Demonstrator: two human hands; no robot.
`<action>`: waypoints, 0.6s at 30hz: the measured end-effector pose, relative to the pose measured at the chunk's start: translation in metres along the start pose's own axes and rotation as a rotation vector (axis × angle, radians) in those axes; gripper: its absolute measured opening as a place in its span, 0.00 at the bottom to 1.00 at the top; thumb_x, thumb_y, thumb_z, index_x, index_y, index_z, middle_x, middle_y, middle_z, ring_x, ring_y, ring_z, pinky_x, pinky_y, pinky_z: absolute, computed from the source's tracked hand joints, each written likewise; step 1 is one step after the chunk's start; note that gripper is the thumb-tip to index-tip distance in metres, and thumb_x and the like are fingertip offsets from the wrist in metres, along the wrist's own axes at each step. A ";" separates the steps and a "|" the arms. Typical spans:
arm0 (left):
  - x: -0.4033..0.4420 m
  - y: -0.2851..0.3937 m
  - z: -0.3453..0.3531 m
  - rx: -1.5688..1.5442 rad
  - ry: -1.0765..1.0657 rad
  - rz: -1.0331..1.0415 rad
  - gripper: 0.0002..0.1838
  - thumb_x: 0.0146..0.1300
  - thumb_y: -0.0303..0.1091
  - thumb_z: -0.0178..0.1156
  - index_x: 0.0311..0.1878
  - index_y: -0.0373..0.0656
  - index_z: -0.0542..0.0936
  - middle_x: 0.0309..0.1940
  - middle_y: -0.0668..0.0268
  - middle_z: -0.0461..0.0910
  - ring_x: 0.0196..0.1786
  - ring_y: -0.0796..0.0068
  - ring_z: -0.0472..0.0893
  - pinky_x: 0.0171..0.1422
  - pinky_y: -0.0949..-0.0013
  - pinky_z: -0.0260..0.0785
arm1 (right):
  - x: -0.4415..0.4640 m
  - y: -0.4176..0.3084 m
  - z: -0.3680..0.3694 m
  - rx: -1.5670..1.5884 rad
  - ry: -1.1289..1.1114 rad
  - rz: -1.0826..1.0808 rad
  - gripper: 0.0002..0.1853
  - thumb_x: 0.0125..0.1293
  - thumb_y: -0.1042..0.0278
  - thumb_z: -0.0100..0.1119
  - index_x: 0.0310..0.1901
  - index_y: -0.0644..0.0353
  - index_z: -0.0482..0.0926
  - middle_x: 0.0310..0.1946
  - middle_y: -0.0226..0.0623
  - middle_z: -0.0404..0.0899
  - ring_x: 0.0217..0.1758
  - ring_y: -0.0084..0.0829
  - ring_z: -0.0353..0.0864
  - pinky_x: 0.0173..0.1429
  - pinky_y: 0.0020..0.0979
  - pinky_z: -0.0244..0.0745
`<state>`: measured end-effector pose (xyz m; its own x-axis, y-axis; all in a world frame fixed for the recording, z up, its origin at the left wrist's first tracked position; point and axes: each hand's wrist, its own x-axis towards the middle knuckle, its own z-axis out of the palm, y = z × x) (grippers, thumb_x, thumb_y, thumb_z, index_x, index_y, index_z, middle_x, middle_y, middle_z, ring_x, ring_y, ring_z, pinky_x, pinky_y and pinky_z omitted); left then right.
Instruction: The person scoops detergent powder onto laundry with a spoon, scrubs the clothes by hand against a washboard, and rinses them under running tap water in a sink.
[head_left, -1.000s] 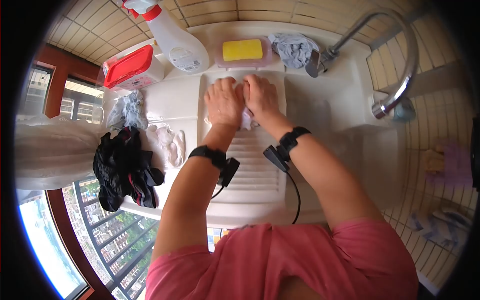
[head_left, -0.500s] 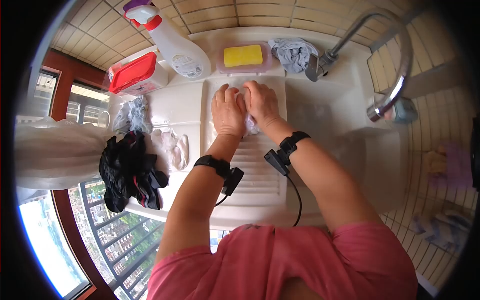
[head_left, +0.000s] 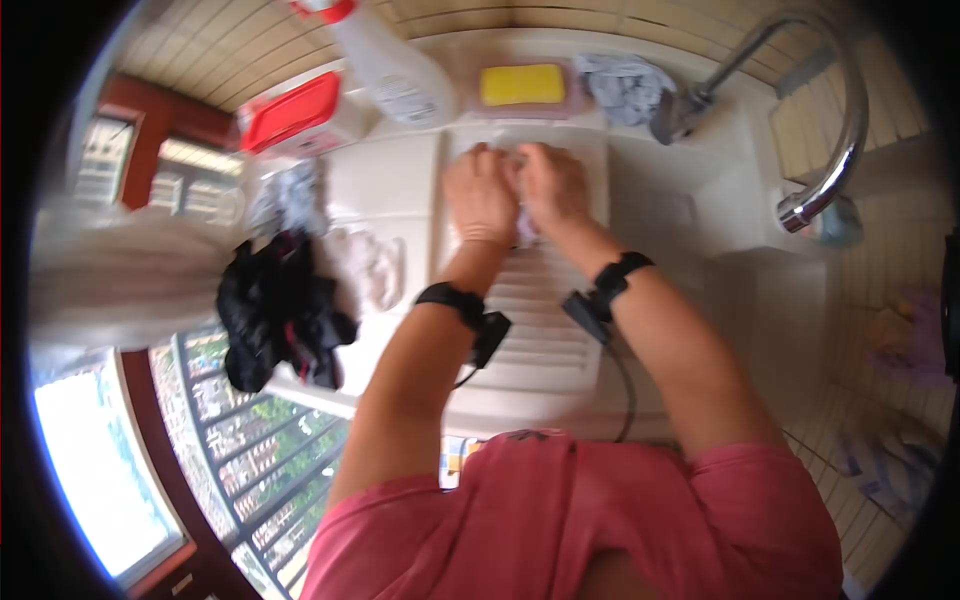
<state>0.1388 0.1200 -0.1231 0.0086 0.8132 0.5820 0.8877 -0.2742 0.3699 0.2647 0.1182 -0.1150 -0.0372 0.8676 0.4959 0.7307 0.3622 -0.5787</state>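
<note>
My left hand [head_left: 482,198] and my right hand [head_left: 553,188] are side by side at the top of the ribbed washboard [head_left: 545,345]. Both are closed over a wet pale cloth [head_left: 525,228], with their thumbs towards each other. Only a little of the cloth shows, between and below the hands; the rest lies hidden under them. Motion blurs the fingers somewhat. Left of the washboard, a whitish crumpled cloth [head_left: 372,268] lies on the ledge beside a black garment [head_left: 280,315].
Along the back stand a red-lidded box [head_left: 292,112], a spray bottle [head_left: 405,80], a yellow sponge [head_left: 521,84] on a dish and a grey cloth [head_left: 625,88]. The curved faucet [head_left: 855,110] arches over the basin [head_left: 690,300] on the right. A bluish cloth [head_left: 290,198] lies left.
The whole view has shifted, so the sink and its surroundings appear further right and higher, with more blur. Both hands stay closed on the cloth, at the same part of the washboard.
</note>
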 end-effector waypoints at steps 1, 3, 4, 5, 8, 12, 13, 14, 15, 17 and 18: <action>-0.013 0.006 -0.006 0.114 -0.075 -0.029 0.11 0.70 0.40 0.58 0.48 0.44 0.82 0.57 0.55 0.81 0.58 0.49 0.79 0.62 0.47 0.69 | -0.015 -0.009 -0.004 0.004 -0.051 0.053 0.11 0.63 0.73 0.58 0.47 0.54 0.79 0.38 0.42 0.84 0.45 0.49 0.81 0.51 0.51 0.73; -0.045 0.026 -0.042 -0.007 -0.198 -0.053 0.15 0.75 0.38 0.51 0.52 0.42 0.83 0.62 0.50 0.79 0.67 0.43 0.74 0.70 0.47 0.65 | -0.044 -0.015 -0.027 0.081 -0.034 -0.037 0.11 0.64 0.72 0.58 0.49 0.55 0.79 0.39 0.45 0.83 0.43 0.50 0.80 0.50 0.52 0.73; -0.060 0.029 -0.069 -0.264 -0.339 0.035 0.15 0.74 0.37 0.51 0.53 0.40 0.82 0.65 0.47 0.76 0.70 0.40 0.71 0.75 0.45 0.61 | -0.066 -0.022 -0.049 0.156 -0.087 -0.137 0.11 0.64 0.72 0.57 0.48 0.56 0.79 0.39 0.45 0.82 0.42 0.50 0.80 0.48 0.50 0.72; -0.097 0.040 -0.089 -0.310 -0.365 0.021 0.15 0.72 0.36 0.52 0.53 0.39 0.81 0.67 0.47 0.74 0.72 0.40 0.70 0.76 0.42 0.59 | -0.096 -0.029 -0.065 0.189 -0.159 -0.173 0.10 0.63 0.72 0.56 0.46 0.56 0.79 0.37 0.44 0.81 0.41 0.49 0.79 0.47 0.49 0.71; -0.097 0.038 -0.089 -0.328 -0.338 0.022 0.15 0.70 0.34 0.53 0.55 0.37 0.78 0.69 0.46 0.72 0.74 0.39 0.68 0.77 0.40 0.57 | -0.108 -0.044 -0.071 0.149 -0.232 -0.265 0.08 0.63 0.72 0.56 0.44 0.55 0.79 0.34 0.44 0.80 0.39 0.49 0.80 0.47 0.48 0.72; -0.027 0.018 -0.032 -0.316 -0.159 -0.134 0.20 0.70 0.28 0.56 0.64 0.34 0.71 0.62 0.44 0.76 0.65 0.38 0.75 0.69 0.49 0.69 | -0.019 -0.013 -0.018 0.100 -0.070 -0.085 0.11 0.65 0.73 0.55 0.48 0.56 0.79 0.36 0.43 0.82 0.42 0.49 0.80 0.49 0.48 0.73; -0.014 0.016 -0.021 -0.247 -0.040 -0.098 0.21 0.69 0.30 0.58 0.63 0.35 0.71 0.57 0.44 0.78 0.61 0.37 0.76 0.67 0.49 0.69 | -0.009 -0.010 -0.013 0.095 -0.063 -0.090 0.11 0.65 0.73 0.55 0.48 0.56 0.79 0.36 0.43 0.82 0.42 0.49 0.80 0.49 0.48 0.73; -0.004 0.023 -0.023 -0.167 0.050 -0.136 0.16 0.70 0.35 0.58 0.56 0.38 0.77 0.55 0.47 0.80 0.59 0.41 0.76 0.66 0.49 0.68 | -0.006 -0.009 -0.011 0.025 -0.044 -0.035 0.12 0.64 0.74 0.55 0.49 0.56 0.79 0.36 0.43 0.82 0.42 0.49 0.80 0.50 0.49 0.73; -0.014 0.026 -0.026 -0.122 -0.054 -0.145 0.13 0.70 0.37 0.58 0.51 0.40 0.79 0.53 0.49 0.80 0.56 0.43 0.76 0.64 0.49 0.68 | -0.009 -0.009 -0.013 -0.045 -0.024 0.023 0.13 0.64 0.74 0.54 0.50 0.57 0.79 0.36 0.43 0.82 0.43 0.50 0.80 0.50 0.49 0.73; -0.037 0.036 -0.046 -0.112 -0.208 -0.179 0.11 0.69 0.39 0.57 0.44 0.43 0.83 0.49 0.54 0.80 0.53 0.46 0.75 0.59 0.49 0.67 | -0.038 -0.019 -0.030 0.012 -0.014 -0.040 0.13 0.64 0.74 0.54 0.49 0.57 0.79 0.35 0.43 0.82 0.42 0.49 0.81 0.49 0.48 0.73; -0.060 0.045 -0.067 -0.147 -0.274 -0.210 0.11 0.69 0.40 0.57 0.42 0.45 0.85 0.46 0.56 0.80 0.51 0.48 0.75 0.57 0.49 0.66 | -0.062 -0.027 -0.039 0.079 -0.022 -0.090 0.12 0.63 0.74 0.54 0.48 0.57 0.79 0.34 0.43 0.82 0.42 0.48 0.81 0.48 0.47 0.73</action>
<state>0.1470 0.0247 -0.0926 -0.0255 0.9613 0.2741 0.8080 -0.1416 0.5719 0.2733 0.0413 -0.1051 -0.1157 0.8375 0.5341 0.6680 0.4636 -0.5821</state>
